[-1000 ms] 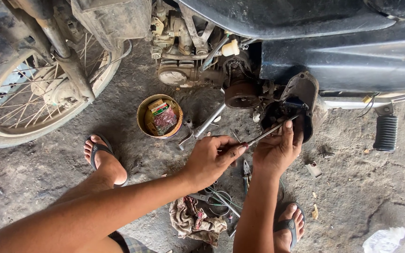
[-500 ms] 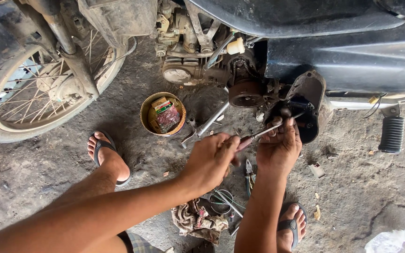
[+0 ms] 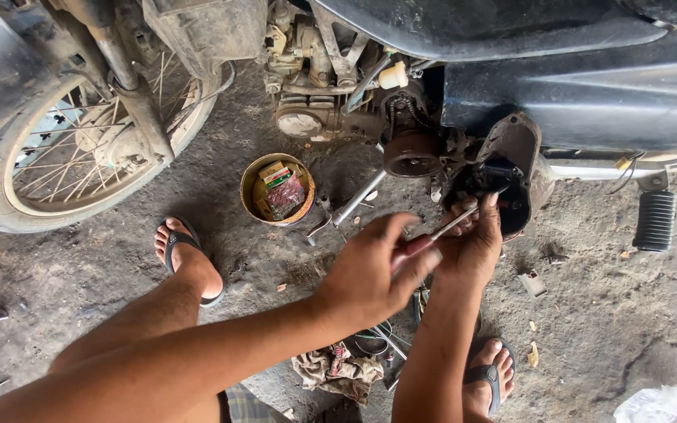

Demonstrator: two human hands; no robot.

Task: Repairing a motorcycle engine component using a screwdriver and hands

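My left hand (image 3: 370, 270) grips the dark red handle of a screwdriver (image 3: 432, 235) whose metal shaft points up and right toward the open engine side cover (image 3: 511, 168) of a motorcycle. My right hand (image 3: 476, 243) is closed around the shaft near its tip, just below the black part inside the cover. Both forearms reach in from the bottom of the view. The tip of the screwdriver is hidden by my right fingers.
A round tin (image 3: 277, 190) with small packets sits on the concrete left of the hands. The spoked front wheel (image 3: 80, 149) is at the left, a footpeg (image 3: 656, 221) at the right. A rag and tools (image 3: 346, 364) lie between my sandalled feet.
The view has shifted slightly, so the motorcycle sits a little lower and to the right in the frame. Both hands stay on the screwdriver at the engine cover, the left hand turning slightly.
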